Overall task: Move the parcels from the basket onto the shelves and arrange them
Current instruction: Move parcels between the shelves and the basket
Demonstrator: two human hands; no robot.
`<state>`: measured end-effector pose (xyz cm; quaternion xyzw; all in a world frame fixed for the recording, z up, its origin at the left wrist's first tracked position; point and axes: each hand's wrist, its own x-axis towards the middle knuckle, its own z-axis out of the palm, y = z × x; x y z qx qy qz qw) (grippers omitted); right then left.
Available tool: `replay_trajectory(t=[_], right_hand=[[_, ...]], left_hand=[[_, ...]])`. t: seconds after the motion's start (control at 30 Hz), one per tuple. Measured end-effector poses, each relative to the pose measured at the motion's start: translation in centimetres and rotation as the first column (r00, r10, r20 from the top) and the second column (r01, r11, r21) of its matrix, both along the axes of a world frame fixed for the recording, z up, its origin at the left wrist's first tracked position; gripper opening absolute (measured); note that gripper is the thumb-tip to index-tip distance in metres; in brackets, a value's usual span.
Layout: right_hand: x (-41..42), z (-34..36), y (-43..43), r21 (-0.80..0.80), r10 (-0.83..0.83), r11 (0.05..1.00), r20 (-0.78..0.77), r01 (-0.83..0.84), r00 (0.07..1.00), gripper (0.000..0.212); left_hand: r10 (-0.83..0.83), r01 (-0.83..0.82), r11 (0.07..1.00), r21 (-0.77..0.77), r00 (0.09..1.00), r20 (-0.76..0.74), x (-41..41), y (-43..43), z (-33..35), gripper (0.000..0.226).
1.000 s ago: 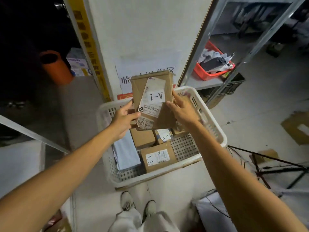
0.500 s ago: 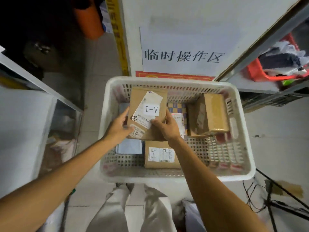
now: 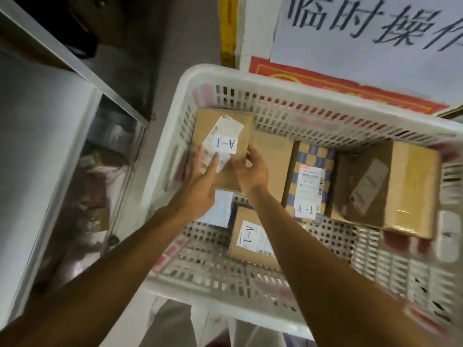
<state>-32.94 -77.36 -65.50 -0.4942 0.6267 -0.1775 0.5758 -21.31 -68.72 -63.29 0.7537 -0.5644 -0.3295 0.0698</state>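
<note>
A white slotted basket sits on the floor in front of me with several parcels in it. Both hands hold a flat cardboard parcel with an "A-1" label at the basket's far left corner. My left hand lies over its near left edge, fingers stretched onto the label. My right hand grips its near right edge with curled fingers. A checkered parcel, a large taped carton, another A-1 box and a pale blue mailer also lie in the basket.
A metal shelf unit with a white shelf board stands to the left of the basket. A white pillar with a printed paper sign rises right behind the basket. My feet and trouser legs show below its near rim.
The parcel has come down from in front of the pillar into the basket's far left corner, still in both hands. My head has moved closer and lower over the basket.
</note>
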Motion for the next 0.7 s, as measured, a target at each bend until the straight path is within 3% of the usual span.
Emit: replay_trajectory(t=[0.1, 0.23, 0.33, 0.5, 0.57, 0.7], right_hand=[[0.8, -1.4, 1.1, -0.097, -0.035, 0.995, -0.088, 0.026, 0.995, 0.051], [0.6, -1.9, 0.4, -0.06, -0.088, 0.995, -0.065, 0.084, 0.994, 0.049], [0.4, -2.0, 0.7, -0.074, -0.1, 0.993, -0.054, 0.096, 0.993, 0.05], [-1.2, 0.3, 0.1, 0.116, 0.039, 0.993, -0.077, -0.03, 0.996, 0.051], [-2.7, 2.8, 0.3, 0.069, 0.163, 0.986, -0.2, -0.152, 0.966, 0.051], [-5.0, 8.8, 1.2, 0.013, 0.392, 0.912, -0.325, -0.41, 0.861, 0.065]], left_hand=[[-0.258, 0.26, 0.965, -0.016, 0.963, 0.078, -0.8, -0.2, -1.4, 0.07], [-0.337, 0.361, 0.931, -0.058, 0.909, 0.246, -0.6, 0.0, -1.9, 0.078], [-0.406, 0.422, 0.907, 0.006, 0.868, 0.285, 0.3, 0.2, -2.0, 0.083], [-0.349, 0.333, 0.93, 0.157, 0.933, 0.087, 0.7, -0.7, 0.1, 0.08], [-0.319, 0.319, 0.923, 0.216, 0.947, -0.038, 1.1, -1.3, 2.5, 0.077], [-0.399, 0.409, 0.888, 0.21, 0.912, -0.091, 2.1, -2.7, 8.0, 0.077]])
